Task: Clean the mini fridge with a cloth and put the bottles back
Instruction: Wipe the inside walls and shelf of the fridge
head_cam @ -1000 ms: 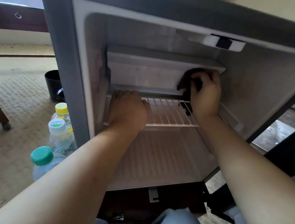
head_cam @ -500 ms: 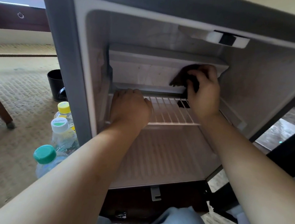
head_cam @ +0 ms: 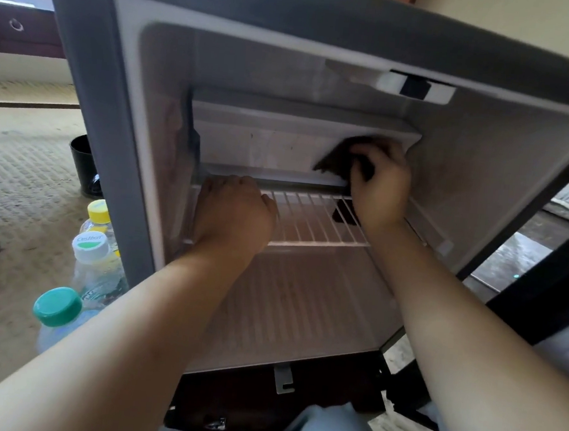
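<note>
A hotel-style room is suggested by the mini fridge (head_cam: pixel 293 16) set in a wooden cabinet (head_cam: pixel 242 407), the woven carpet (head_cam: pixel 22 165), a black bin (head_cam: pixel 83 163) and a ring-pull drawer (head_cam: pixel 3 34)

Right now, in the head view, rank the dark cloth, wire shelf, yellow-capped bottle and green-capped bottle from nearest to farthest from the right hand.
1. dark cloth: gripped in the right hand, inside the fridge.
2. wire shelf: just below that hand.
3. yellow-capped bottle: outside, left of the fridge.
4. green-capped bottle: farther left, closest to the camera.
</note>
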`<action>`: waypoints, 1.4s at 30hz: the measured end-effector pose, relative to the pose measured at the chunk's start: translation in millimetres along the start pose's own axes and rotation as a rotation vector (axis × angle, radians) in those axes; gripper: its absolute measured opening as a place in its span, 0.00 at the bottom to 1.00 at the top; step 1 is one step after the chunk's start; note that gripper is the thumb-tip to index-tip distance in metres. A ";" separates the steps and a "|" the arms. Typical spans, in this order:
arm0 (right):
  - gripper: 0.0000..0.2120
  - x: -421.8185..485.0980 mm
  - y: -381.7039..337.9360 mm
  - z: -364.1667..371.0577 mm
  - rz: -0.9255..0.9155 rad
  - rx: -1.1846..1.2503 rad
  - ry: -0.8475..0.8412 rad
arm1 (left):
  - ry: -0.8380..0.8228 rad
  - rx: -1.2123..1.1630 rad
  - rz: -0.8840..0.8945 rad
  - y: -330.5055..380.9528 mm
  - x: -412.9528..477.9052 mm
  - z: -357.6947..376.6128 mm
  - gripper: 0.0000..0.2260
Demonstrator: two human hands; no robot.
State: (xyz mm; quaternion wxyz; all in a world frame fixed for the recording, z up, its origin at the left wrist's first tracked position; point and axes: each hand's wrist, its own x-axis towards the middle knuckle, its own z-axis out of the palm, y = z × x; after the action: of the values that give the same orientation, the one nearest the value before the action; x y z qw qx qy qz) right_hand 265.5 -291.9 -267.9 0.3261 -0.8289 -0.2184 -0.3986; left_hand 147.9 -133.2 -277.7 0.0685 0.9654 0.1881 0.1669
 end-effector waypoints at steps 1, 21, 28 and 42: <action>0.11 -1.1 -1.3 1.2 -0.095 0.014 -0.053 | -0.002 0.001 -0.001 0.1 0.3 0.3 0.19; 0.24 -11.4 9.5 -7.9 0.228 -0.099 -0.075 | 0.011 -0.012 0.017 -1.6 1.6 5.5 0.19; 0.24 -14.1 6.3 -7.9 0.151 -0.060 -0.084 | -0.004 -0.007 0.018 -1.4 1.6 3.6 0.19; 0.26 -22.3 4.7 0.2 -0.254 -0.057 -0.436 | -0.014 -0.084 -0.013 -1.5 -1.1 1.7 0.19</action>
State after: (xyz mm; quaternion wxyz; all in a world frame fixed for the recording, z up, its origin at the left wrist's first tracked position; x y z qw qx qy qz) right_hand 255.4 -297.3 -287.7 0.1953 -0.8701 -0.3746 -0.2540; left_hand 147.0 -132.4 -279.9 0.1112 0.9616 0.1868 0.1675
